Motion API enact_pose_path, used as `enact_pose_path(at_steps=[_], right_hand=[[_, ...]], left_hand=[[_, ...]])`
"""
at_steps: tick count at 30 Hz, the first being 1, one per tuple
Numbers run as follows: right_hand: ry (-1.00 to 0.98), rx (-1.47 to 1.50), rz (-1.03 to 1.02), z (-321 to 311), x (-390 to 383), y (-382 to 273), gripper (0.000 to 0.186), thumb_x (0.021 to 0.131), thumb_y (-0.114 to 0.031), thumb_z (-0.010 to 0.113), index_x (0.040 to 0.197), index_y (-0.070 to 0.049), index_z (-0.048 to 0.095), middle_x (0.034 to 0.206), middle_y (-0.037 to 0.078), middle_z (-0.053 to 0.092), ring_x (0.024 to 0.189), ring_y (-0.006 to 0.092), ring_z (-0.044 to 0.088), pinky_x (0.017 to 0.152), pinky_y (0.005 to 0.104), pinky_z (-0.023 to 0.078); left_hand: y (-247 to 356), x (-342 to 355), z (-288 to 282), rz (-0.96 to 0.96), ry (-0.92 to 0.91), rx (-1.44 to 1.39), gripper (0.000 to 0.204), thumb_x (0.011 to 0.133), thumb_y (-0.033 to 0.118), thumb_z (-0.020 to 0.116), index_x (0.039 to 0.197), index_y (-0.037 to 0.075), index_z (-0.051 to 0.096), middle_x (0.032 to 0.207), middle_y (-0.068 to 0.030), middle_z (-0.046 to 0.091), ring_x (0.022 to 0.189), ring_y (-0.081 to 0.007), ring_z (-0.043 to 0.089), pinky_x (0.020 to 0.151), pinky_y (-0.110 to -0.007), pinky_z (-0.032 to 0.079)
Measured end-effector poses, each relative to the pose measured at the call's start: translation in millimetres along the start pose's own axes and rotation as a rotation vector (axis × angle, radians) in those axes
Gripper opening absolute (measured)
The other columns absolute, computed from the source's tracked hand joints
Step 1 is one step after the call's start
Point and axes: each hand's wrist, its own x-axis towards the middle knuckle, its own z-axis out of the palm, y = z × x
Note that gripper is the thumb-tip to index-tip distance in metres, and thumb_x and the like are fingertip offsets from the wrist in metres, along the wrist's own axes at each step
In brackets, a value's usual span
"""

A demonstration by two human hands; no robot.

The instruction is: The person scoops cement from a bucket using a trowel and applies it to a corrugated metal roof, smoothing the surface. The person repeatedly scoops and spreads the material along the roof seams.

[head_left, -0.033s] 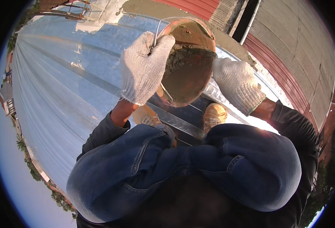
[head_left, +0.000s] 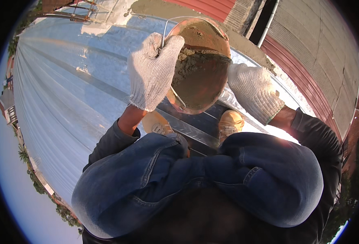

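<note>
An orange bucket [head_left: 204,85] holds wet grey cement [head_left: 195,75] and is tilted above my feet, its wire handle [head_left: 179,17] arched over the top. My left hand [head_left: 151,71], in a white knit glove, is closed on the bucket's left side at the handle. My right hand [head_left: 252,89], gloved the same way, has curled fingers against the bucket's right side; the fingertips are partly hidden. Below are my tan shoes [head_left: 230,122] and bent knees in jeans [head_left: 277,179].
I squat over pale blue corrugated roofing [head_left: 65,93] with dark metal strips [head_left: 191,126] underfoot. A cement-smeared ledge [head_left: 151,7] runs along the top. Red sheeting [head_left: 199,7], a white pipe [head_left: 269,22] and grey roof panels [head_left: 313,57] lie beyond; scaffold bars [head_left: 69,14] stand at upper left.
The bucket and my left hand have shifted very slightly up and to the left. My right hand is nearly still.
</note>
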Motion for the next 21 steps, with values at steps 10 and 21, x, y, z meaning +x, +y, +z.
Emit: enact_pose_path(at_steps=[10, 21], right_hand=[[-0.147, 0.164, -0.072, -4, -12, 1, 0.024, 0.087, -0.015, 0.08, 0.104, 0.001, 0.073, 0.085, 0.017, 0.075, 0.078, 0.034, 0.08, 0.064, 0.0458, 0.064], [0.251, 0.19, 0.044, 16, 29, -16, 0.032, 0.09, -0.011, 0.076, 0.115, 0.007, 0.067, 0.086, 0.017, 0.074, 0.079, 0.0347, 0.081, 0.065, 0.0432, 0.065]], left_hand=[[-37, -2, -22, -0.087, -0.057, -0.117, 0.021, 0.117, 0.019, 0.067, 0.123, 0.003, 0.079, 0.103, 0.0042, 0.071, 0.093, -0.0039, 0.06, 0.08, -0.024, 0.051], [-30, 22, -46, -0.167, -0.119, -0.164, 0.015, 0.11, 0.018, 0.076, 0.109, 0.004, 0.08, 0.093, 0.0056, 0.07, 0.084, -0.003, 0.059, 0.073, -0.023, 0.05]])
